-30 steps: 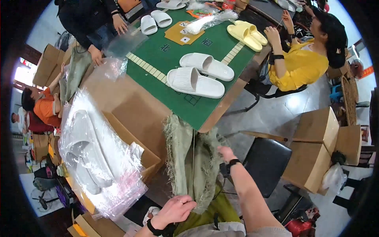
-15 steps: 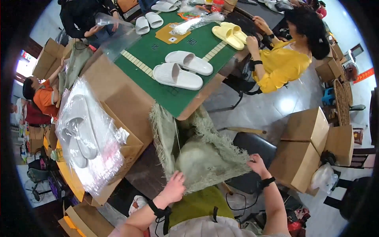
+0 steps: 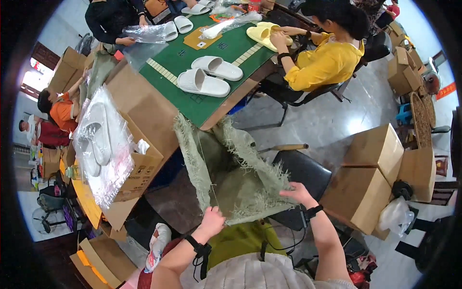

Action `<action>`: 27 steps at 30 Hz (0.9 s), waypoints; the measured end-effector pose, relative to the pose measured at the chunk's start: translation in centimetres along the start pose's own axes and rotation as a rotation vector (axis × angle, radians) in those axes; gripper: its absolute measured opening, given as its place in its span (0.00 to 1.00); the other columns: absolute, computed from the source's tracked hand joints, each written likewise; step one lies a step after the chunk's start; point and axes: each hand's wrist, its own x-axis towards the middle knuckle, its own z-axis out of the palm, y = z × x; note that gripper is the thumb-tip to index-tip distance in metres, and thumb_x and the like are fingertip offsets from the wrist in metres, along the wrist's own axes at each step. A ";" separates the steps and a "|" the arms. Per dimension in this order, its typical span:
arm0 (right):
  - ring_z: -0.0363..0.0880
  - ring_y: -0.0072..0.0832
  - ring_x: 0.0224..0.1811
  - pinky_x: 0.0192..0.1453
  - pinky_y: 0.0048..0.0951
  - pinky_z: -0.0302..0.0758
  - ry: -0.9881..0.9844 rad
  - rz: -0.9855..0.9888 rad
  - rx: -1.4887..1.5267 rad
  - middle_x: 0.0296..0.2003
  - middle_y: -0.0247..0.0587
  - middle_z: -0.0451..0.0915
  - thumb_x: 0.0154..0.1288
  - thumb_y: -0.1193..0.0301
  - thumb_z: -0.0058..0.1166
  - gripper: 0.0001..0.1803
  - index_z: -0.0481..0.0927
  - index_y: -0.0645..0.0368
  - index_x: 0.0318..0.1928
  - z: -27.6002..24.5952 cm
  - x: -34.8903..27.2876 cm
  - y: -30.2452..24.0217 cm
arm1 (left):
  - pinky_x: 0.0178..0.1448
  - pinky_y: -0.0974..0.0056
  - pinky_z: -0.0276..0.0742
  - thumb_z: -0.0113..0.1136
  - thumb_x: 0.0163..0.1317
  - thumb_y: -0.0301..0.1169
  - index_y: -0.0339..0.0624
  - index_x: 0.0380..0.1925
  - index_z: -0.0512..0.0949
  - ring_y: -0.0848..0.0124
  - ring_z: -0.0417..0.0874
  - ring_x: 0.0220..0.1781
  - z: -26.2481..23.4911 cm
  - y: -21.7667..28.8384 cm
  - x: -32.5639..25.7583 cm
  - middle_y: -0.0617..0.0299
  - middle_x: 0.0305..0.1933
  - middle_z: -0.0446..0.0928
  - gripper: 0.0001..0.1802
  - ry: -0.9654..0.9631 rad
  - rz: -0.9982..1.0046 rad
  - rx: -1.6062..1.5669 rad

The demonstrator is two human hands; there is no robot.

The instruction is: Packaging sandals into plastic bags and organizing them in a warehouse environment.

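A grey-green woven sack (image 3: 257, 204) with frayed edges hangs with its mouth wide apart between me and the table corner. My left hand (image 3: 212, 221) is closed on the sack's near left rim. My right hand (image 3: 297, 192) pinches the frayed rim at its right corner. The sack's inside is shadowed and I cannot make out what lies at its bottom. On the green table mat (image 3: 192, 108) beyond it lies a pair of white slippers (image 3: 204, 83). To my left, another white pair (image 3: 98, 137) sits in clear plastic on a cardboard box (image 3: 139, 168).
A person in yellow (image 3: 322, 62) sits at the right side, hands on yellow slippers (image 3: 264, 36). A person in black (image 3: 113, 21) handles a clear bag (image 3: 149, 33). A black chair (image 3: 303, 168) and stacked cartons (image 3: 356, 197) stand to my right.
My right hand has shifted left with the sack's rim, and the mouth looks narrower. The person in yellow has brought both hands onto the yellow slippers. The whole view has shifted slightly.
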 end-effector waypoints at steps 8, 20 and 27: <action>0.80 0.36 0.35 0.41 0.37 0.76 0.271 -0.166 -0.213 0.33 0.50 0.81 0.58 0.64 0.66 0.18 0.82 0.63 0.44 -0.6 3.7 -1.4 | 0.72 0.45 0.62 0.67 0.50 0.33 0.46 0.38 0.85 0.57 0.78 0.52 -1.8 2.5 -1.5 0.58 0.37 0.81 0.14 0.374 0.244 -0.197; 0.80 0.27 0.48 0.54 0.31 0.75 0.418 -0.057 0.186 0.48 0.41 0.84 0.60 0.64 0.69 0.28 0.80 0.72 0.55 -13.3 8.9 -8.1 | 0.60 0.54 0.72 0.68 0.49 0.34 0.43 0.32 0.82 0.60 0.78 0.51 -2.3 7.2 0.5 0.61 0.37 0.80 0.11 0.410 0.283 -0.214; 0.75 0.19 0.33 0.35 0.31 0.70 0.546 0.037 0.223 0.29 0.31 0.82 0.58 0.67 0.71 0.15 0.79 0.65 0.29 -13.7 11.3 -2.7 | 0.57 0.56 0.69 0.66 0.51 0.34 0.44 0.32 0.81 0.60 0.78 0.48 -1.6 8.4 3.2 0.59 0.36 0.80 0.09 0.345 0.402 -0.175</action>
